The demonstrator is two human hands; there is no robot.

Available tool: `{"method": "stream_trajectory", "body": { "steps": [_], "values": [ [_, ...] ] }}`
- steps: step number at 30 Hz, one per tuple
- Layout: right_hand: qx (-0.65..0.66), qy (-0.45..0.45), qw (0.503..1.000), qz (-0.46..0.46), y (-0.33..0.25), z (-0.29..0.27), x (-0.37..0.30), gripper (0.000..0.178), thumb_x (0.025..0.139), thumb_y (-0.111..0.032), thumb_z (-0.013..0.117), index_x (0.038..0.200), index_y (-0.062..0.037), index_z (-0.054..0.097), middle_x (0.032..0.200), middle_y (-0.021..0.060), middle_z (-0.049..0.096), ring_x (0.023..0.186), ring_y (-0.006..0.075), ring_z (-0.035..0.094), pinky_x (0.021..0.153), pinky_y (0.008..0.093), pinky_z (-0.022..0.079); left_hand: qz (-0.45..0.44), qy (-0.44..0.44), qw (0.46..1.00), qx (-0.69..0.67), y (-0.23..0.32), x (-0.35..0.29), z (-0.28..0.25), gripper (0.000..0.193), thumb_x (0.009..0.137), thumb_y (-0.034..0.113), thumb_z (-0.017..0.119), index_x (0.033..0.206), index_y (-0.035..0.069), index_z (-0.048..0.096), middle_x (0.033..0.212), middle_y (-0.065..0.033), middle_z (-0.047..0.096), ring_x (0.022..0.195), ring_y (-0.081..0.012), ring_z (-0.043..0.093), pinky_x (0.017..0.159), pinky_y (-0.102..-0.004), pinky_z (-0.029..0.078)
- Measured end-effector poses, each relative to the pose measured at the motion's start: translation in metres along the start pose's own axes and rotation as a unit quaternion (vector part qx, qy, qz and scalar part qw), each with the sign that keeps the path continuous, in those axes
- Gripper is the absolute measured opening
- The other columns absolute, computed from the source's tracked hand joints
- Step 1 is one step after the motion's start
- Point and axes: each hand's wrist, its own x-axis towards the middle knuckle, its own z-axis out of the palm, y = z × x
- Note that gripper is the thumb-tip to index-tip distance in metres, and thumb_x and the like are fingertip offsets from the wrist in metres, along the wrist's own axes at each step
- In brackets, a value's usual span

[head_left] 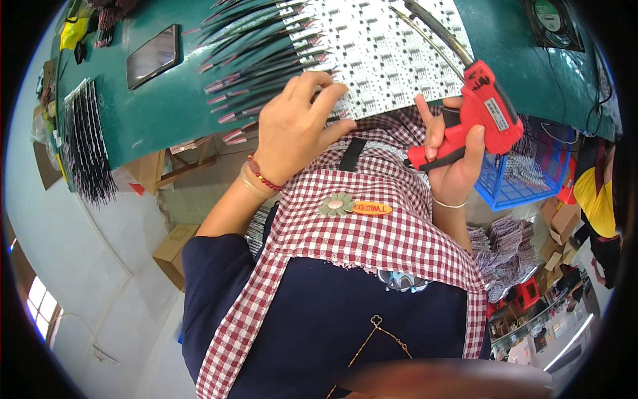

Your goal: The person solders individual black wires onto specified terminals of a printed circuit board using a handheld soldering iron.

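A red soldering gun (497,110) with a black grip and two long metal tubes is in my right hand (452,149). My fingers and thumb wrap round its handle, and its tubes slant up and left over the white circuit board panel (372,50). At the panel's lower left edge, my left hand (296,120) is curled over the ends of the black wires (232,83). Its thumb and forefinger tips are bent in, and what they hold is hidden. Bundles of these wires, with reddish ends, lie in a row along the panel's left side.
On the green table (149,120) lie a dark phone (153,56) and, at its left edge, a hanging bunch of wired strips (88,143). A black fan-like device (553,23) stands far right. Below right are a blue crate (515,189) and piled wire bundles (505,249).
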Motion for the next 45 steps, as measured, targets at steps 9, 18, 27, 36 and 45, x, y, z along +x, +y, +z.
{"method": "stream_trajectory", "body": {
  "steps": [9,18,27,36,45],
  "values": [
    [-0.022,-0.026,0.999,-0.004,0.003,0.005,0.016,0.05,0.099,-0.045,0.032,0.117,0.0008,0.045,0.064,0.0026,0.048,0.051,0.0101,0.044,0.11,0.053,0.025,-0.01,0.008,1.0,-0.019,-0.009,0.009,-0.005,0.04,0.067,0.02,0.077,0.102,0.011,0.06,0.101,-0.0062,0.054,0.083,-0.0225,0.058,0.064,-0.0315,0.049],
    [-0.076,0.006,0.997,0.027,-0.014,-0.02,-0.028,0.061,0.093,-0.053,0.043,0.12,0.002,0.044,0.064,0.0038,0.048,0.051,0.0114,0.046,0.069,0.0344,0.052,-0.132,0.011,0.979,-0.154,0.001,0.009,-0.026,0.015,0.078,-0.002,0.064,0.093,0.003,0.063,0.086,-0.0097,0.057,0.067,-0.021,0.058,0.057,-0.0305,0.046],
    [-0.149,0.033,0.978,0.14,-0.038,-0.042,-0.086,0.043,0.086,-0.04,0.064,0.101,0.0006,0.059,0.074,0.0058,0.06,0.064,0.0126,0.055,0.057,0.0267,0.045,-0.083,-0.061,0.992,-0.074,0.008,0.031,-0.02,0.008,0.078,0.005,0.066,0.077,0.001,0.059,0.074,-0.0132,0.056,0.064,-0.0293,0.056,0.057,-0.0357,0.045],
    [-0.041,0.03,0.99,0.132,-0.022,-0.035,-0.066,0.027,0.086,-0.018,0.066,0.106,-0.004,0.054,0.071,0.001,0.057,0.055,0.0065,0.052,0.05,0.0223,0.044,-0.14,-0.097,0.975,-0.14,0.013,0.025,-0.03,0.004,0.081,-0.004,0.058,0.08,-0.003,0.054,0.073,-0.0132,0.049,0.063,-0.0283,0.051,0.058,-0.0361,0.042],
    [-0.013,0.042,0.991,0.123,-0.022,-0.036,-0.069,0.027,0.087,-0.018,0.065,0.108,-0.0047,0.052,0.069,0.001,0.055,0.055,0.0067,0.05,0.05,0.0218,0.042,-0.15,-0.083,0.973,-0.156,0.014,0.03,-0.03,0.006,0.081,-0.007,0.058,0.085,-0.004,0.054,0.078,-0.0116,0.048,0.067,-0.0227,0.051,0.057,-0.0322,0.041]
  ]
}}
